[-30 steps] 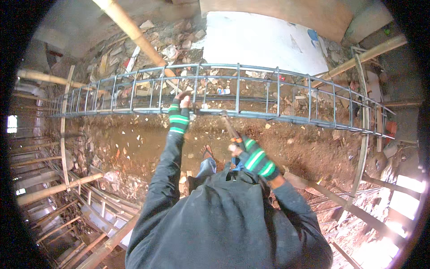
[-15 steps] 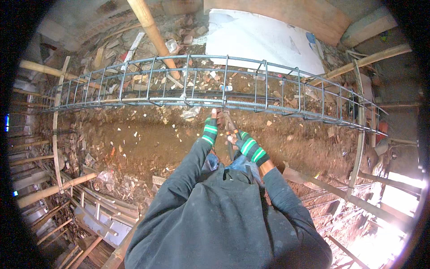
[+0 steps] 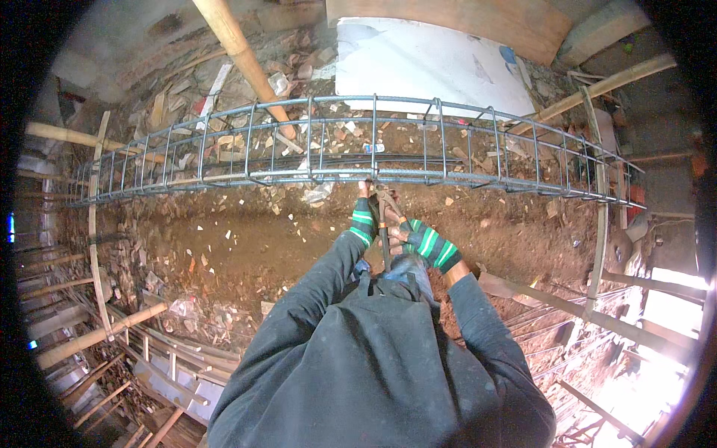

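A long steel rebar cage (image 3: 328, 176) with square ties runs across in front of me. My right hand (image 3: 418, 240), in a green, black and white striped fingerless glove, grips a pair of pincers (image 3: 384, 228). Their handles point back toward me, and their head is up at the cage's near lower bar, beside a tie. My left hand (image 3: 364, 209), gloved the same way, is just left of the pincers' head. Its fingertips are against that bar and look closed; whatever they may pinch is too small to see.
Bamboo poles (image 3: 240, 56) and wooden posts (image 3: 602, 194) stand around the cage. A white sheet (image 3: 426, 63) lies beyond it. Rubble and scraps cover the brown soil (image 3: 254, 231). Thin rods (image 3: 553, 328) lie at the right, timber strips (image 3: 179, 355) at the lower left.
The pincers have come up to the cage's near bar and stand straighter, their handles now spread apart. My right hand has moved slightly right; my left hand has shifted slightly right along the bar.
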A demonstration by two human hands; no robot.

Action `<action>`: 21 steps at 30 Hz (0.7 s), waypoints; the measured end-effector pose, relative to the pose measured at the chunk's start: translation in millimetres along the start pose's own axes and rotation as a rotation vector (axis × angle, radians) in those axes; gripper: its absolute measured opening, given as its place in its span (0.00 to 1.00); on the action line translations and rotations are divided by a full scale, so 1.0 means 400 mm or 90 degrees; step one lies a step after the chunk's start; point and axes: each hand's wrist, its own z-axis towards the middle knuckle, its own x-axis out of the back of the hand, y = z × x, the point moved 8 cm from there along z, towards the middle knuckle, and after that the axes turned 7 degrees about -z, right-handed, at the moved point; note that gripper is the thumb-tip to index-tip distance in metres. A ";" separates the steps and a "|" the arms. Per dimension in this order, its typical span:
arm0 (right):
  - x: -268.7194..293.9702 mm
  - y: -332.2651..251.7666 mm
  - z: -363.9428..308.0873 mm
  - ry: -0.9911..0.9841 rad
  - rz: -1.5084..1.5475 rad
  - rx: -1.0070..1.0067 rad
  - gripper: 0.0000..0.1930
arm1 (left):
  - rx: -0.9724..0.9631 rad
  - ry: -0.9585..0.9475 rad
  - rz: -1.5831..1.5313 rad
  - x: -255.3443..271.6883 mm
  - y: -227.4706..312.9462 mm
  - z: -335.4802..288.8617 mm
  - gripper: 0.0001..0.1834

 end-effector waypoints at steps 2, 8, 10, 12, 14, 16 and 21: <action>-0.007 -0.003 -0.001 -0.032 0.069 -0.021 0.32 | -0.013 -0.009 0.004 0.006 -0.001 0.002 0.47; 0.008 -0.028 -0.018 -0.059 0.025 -0.063 0.34 | 0.009 0.080 -0.011 0.046 -0.029 -0.008 0.45; 0.002 -0.044 -0.016 -0.089 0.063 -0.036 0.33 | 0.036 0.067 -0.023 0.026 -0.034 -0.017 0.45; 0.007 -0.051 -0.017 -0.100 0.072 -0.026 0.32 | 0.045 0.084 -0.030 0.010 -0.036 -0.030 0.45; 0.021 -0.052 -0.021 -0.093 0.043 -0.040 0.32 | 0.032 0.135 -0.031 0.006 -0.039 -0.042 0.46; 0.040 -0.052 -0.032 -0.072 -0.007 -0.070 0.32 | 0.005 0.133 -0.023 0.000 -0.037 -0.043 0.46; 0.017 -0.090 -0.042 -0.119 -0.010 -0.049 0.33 | 0.004 0.121 0.012 0.033 -0.049 -0.015 0.47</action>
